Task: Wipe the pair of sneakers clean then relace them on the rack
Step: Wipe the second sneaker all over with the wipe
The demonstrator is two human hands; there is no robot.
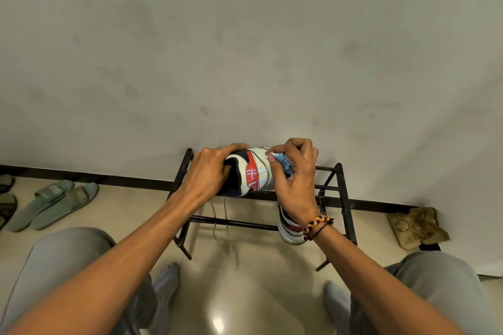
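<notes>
Hands (209, 171) gripping sneaker (255, 171), cloth (284, 164), rack (337, 187)

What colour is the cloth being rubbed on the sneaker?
Light blue: the small crumpled cloth gripped by the right hand, seen in the head view.

I see one white sneaker (258, 171), with red and navy panels, lying on the black metal rack's (340, 185) top tier, laces (220, 215) dangling below. Second sneaker (288, 228) sits on the lower tier. Blue-white cloth (284, 166) touches the upper sneaker's side.

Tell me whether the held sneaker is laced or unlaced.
Cannot tell. The left hand covers the top of the sneaker on the rack, though loose laces dangle below it.
</notes>
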